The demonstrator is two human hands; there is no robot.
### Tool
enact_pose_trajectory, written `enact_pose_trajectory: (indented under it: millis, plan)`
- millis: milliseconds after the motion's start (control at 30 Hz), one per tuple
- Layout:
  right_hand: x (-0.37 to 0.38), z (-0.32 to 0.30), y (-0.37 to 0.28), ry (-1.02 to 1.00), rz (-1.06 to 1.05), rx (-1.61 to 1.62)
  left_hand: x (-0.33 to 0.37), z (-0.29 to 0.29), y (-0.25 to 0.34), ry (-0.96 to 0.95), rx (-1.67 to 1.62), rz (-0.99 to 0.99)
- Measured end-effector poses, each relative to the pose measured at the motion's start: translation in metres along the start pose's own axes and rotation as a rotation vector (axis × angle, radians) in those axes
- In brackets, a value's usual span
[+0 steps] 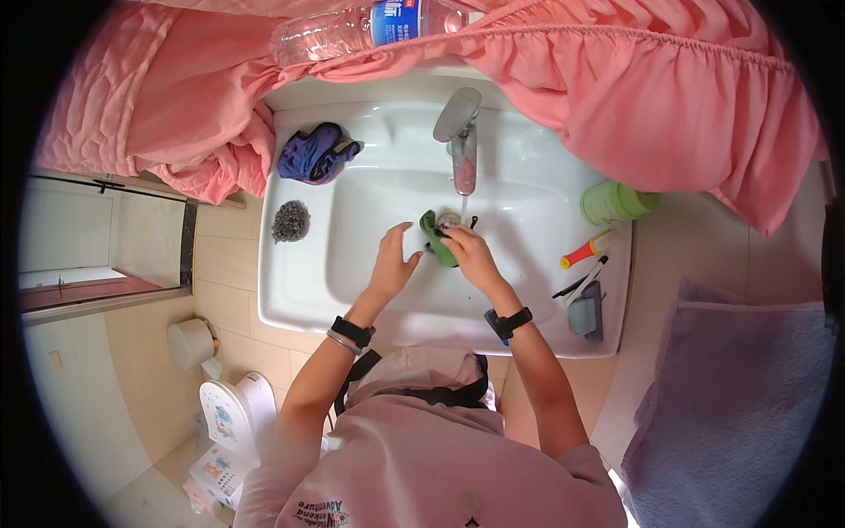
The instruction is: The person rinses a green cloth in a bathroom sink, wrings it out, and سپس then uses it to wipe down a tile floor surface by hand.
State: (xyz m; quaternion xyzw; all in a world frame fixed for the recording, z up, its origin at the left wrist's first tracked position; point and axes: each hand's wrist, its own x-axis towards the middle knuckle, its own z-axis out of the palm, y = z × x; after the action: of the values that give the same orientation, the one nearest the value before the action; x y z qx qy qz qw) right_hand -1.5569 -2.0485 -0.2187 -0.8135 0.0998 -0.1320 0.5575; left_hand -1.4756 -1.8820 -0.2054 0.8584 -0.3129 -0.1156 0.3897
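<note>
Water runs from the chrome faucet (464, 145) into the white sink (370, 207). Beneath it, near the drain, is a small green item (437, 238) that looks like wet cloth, with dark strap-like parts. My right hand (471, 255) grips this green item from its right side, fingers bent over its top. On the other side, my left hand (393, 257) is held with thumb and fingers apart, its thumb close to the item's left edge. Whether that thumb touches it I cannot tell. Each wrist wears a black band.
On the sink's left rim lie a purple-blue cloth (319, 153) and a grey scouring ball (290, 221). Along the right are a green cup (618, 203), a red-and-yellow handled tool (585, 250) and brushes (581, 286). Pink fabric (616, 97) and a large plastic bottle (352, 31) line the back.
</note>
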Motion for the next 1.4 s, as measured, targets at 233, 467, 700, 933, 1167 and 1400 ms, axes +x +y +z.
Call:
enact_pose_trajectory:
  millis: [233,467,700,933,1167,1400]
  plan:
    - [-0.008,0.001,-0.006,-0.051,0.069,-0.005,0.006,0.001,0.027,-0.026,-0.055,0.100]
    - [-0.020,0.008,0.005,-0.116,0.131,0.147,-0.002,0.001,0.019,-0.135,-0.042,-0.019]
    - [-0.013,0.017,0.023,-0.094,0.269,0.158,-0.011,0.010,0.010,-0.175,-0.220,-0.049]
    - [0.004,0.011,0.072,0.112,0.276,0.006,-0.026,-0.022,0.002,-0.190,-0.214,0.046]
    - [0.009,0.008,0.095,0.089,0.321,0.006,-0.036,-0.047,-0.004,-0.350,-0.119,-0.070]
    - [0.017,0.016,0.053,0.033,0.451,0.250,-0.038,-0.049,-0.009,-0.376,-0.048,-0.110]
